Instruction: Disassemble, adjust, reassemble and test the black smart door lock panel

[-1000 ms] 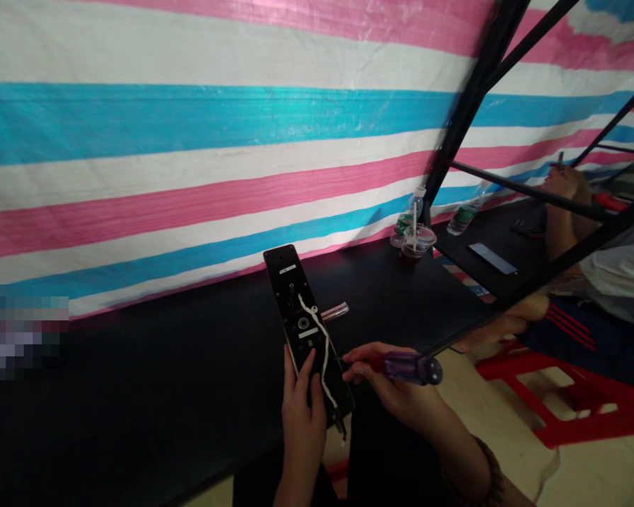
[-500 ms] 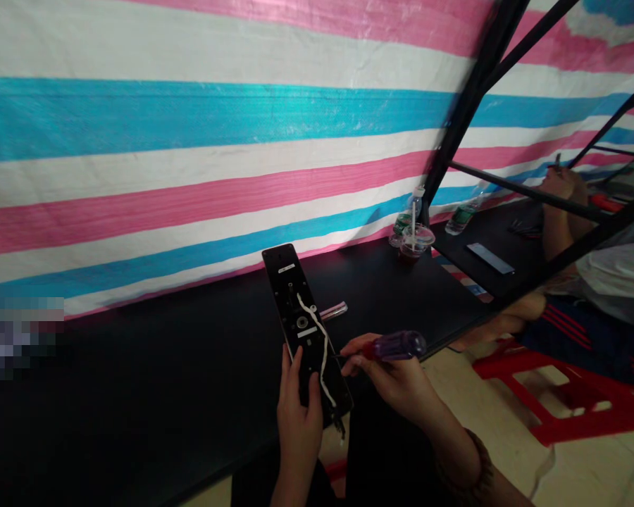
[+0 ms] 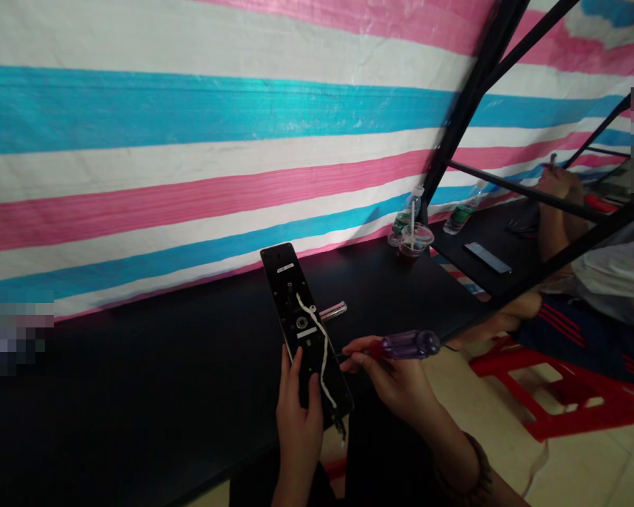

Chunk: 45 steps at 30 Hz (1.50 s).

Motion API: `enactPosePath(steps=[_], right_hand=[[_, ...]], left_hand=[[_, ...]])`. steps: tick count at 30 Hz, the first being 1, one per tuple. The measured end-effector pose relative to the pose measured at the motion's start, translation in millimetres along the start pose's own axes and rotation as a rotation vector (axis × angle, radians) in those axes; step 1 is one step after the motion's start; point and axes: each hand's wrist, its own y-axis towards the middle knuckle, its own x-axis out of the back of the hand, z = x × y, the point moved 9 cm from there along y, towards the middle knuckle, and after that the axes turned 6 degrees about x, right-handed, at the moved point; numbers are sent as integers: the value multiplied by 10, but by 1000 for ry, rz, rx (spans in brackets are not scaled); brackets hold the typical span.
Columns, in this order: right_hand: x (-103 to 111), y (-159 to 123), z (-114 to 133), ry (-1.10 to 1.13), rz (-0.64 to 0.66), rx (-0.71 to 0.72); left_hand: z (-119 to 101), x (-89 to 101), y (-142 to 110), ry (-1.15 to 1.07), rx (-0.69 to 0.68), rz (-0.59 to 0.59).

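A long black door-lock panel (image 3: 287, 294) lies tilted across the desk edge, its inner side facing up. It shows white labels, a round fitting and a white cable (image 3: 325, 359) running down to dark connectors at the near end. My left hand (image 3: 299, 415) grips the lower part of the panel, fingers along its left side and thumb on its face. In my right hand (image 3: 388, 377) is a screwdriver (image 3: 409, 345) with a purple translucent handle, held nearly level. Its shaft points left at the panel's right edge; whether the tip touches a screw cannot be made out.
A clear packet (image 3: 333, 310) lies right of the panel on the black desk (image 3: 190, 366). A lidded cup with a straw (image 3: 416, 243) and water bottles stand near a black metal frame (image 3: 457, 105). At right sit another person, a phone (image 3: 487, 258) and a red stool (image 3: 539, 415).
The screwdriver handle has shifted slightly to the right and appears turned. My left hand and the panel stay nearly in place. The view has moved a little.
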Motion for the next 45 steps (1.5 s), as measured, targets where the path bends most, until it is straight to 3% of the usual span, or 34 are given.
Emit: enactPosePath(steps=[12, 21, 33, 40, 45], right_hand=[[10, -90, -23, -113, 29, 61], [-40, -68, -23, -48, 87, -72], [-23, -41, 34, -200, 67, 2], [-68, 54, -3, -187, -8, 79], [-10, -5, -1, -240, -179, 193]], left_hand=[[-28, 7, 16, -19, 12, -1], [-4, 43, 38, -22, 32, -25], [-8, 50, 45, 4, 47, -27], [-24, 54, 68, 20, 19, -27], [-8, 63, 69, 9, 40, -32]])
